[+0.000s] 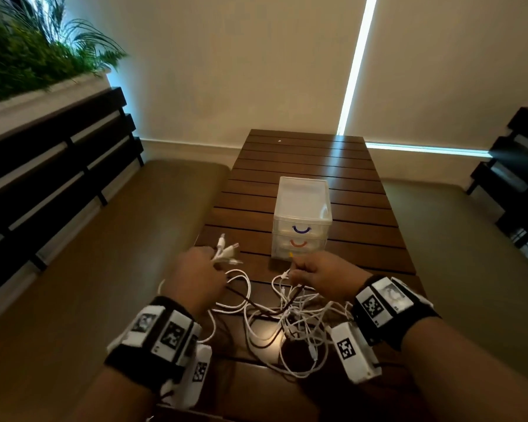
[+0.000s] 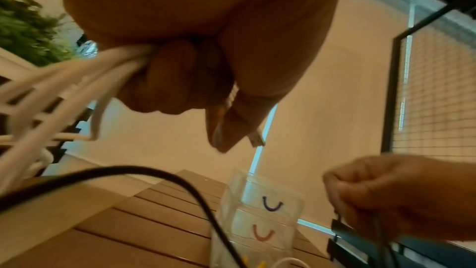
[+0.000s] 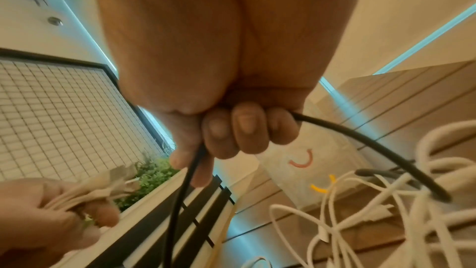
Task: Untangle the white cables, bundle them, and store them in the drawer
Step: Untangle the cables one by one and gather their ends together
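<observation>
Left hand (image 1: 195,278) grips the gathered white plug ends (image 1: 226,251), right hand (image 1: 320,274) is curled round a black cable (image 3: 386,150); white cables (image 1: 290,324) tangle on the table (image 1: 363,208) between and nearer than both hands, drawer unit (image 1: 301,217) straight ahead, closer to the right.

We see a dim, warm-toned room. Cool daylight enters through a bright vertical gap (image 1: 358,62) between two blinds and casts a pale streak across the desk (image 1: 342,153). A small glare patch shines on the desk beneath the white cables (image 1: 269,333). The head view bends strongly at its edges. Both wrist views are soft, with the near hands (image 2: 195,27) and cables blurred.
</observation>
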A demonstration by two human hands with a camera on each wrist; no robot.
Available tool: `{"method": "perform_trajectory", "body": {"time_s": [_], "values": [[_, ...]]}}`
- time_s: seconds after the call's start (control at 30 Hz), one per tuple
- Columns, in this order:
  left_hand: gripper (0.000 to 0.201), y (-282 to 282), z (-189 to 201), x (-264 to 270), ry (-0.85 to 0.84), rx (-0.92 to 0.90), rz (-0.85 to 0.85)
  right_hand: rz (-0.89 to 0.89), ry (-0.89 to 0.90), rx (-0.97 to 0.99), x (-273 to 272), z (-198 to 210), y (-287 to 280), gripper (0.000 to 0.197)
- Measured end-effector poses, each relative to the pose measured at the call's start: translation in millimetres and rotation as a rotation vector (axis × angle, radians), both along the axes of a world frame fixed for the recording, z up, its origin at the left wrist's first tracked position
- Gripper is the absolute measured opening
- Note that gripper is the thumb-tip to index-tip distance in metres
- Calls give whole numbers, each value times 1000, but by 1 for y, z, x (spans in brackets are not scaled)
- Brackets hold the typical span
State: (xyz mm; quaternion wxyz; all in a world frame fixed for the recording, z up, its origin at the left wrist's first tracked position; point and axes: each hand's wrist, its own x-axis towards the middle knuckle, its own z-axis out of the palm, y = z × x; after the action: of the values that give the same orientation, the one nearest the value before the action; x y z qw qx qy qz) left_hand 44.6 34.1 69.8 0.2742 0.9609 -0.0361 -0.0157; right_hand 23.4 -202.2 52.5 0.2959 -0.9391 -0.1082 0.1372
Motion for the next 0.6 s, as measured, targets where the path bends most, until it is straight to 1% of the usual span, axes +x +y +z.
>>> {"method": "perform_trajectory", "body": {"time_s": [0.03,0.07,0.1,0.13,0.2,0.23,0.27,0.3,0.37,0.4,0.43,0.47,0.5,0.53,0.57,0.6], "values": [[10,-9,1,-7,-24,-61,-37,27,-12,-14,1,5,3,20],[14,-16,0,-11,-7,-143,-96,55,-21,-31,2,10,6,20],[21,-25,0,-17,47,-234,-167,79,-34,-21,2,13,8,17],[27,-34,0,-21,109,-316,-227,93,-55,32,3,16,10,13],[33,-45,-3,-27,183,-426,-300,69,-58,276,3,20,9,4],[30,-47,-4,-28,186,-451,-316,50,-19,418,3,23,7,9],[28,-48,-3,-29,182,-487,-310,35,32,530,4,23,4,12],[28,-47,-3,-28,178,-541,-290,19,69,578,3,23,1,13],[37,-42,-2,-25,206,-702,-202,-26,94,553,2,20,-7,12],[39,-37,-1,-22,218,-778,-140,-63,101,527,1,15,-12,11],[37,-31,0,-18,218,-813,-84,-110,112,507,0,11,-16,10],[33,-24,0,-13,195,-785,-43,-161,122,510,-1,6,-21,8],[28,-16,-2,-8,162,-678,-31,-200,125,499,-3,1,-25,6],[24,-11,-2,-6,132,-528,-43,-219,92,439,-4,-2,-28,7],[21,-7,-2,-7,98,-407,-54,-207,33,316,-5,-3,-27,8],[19,-6,-1,-7,54,-350,-57,-168,-10,192,-5,-3,-25,8]]}}
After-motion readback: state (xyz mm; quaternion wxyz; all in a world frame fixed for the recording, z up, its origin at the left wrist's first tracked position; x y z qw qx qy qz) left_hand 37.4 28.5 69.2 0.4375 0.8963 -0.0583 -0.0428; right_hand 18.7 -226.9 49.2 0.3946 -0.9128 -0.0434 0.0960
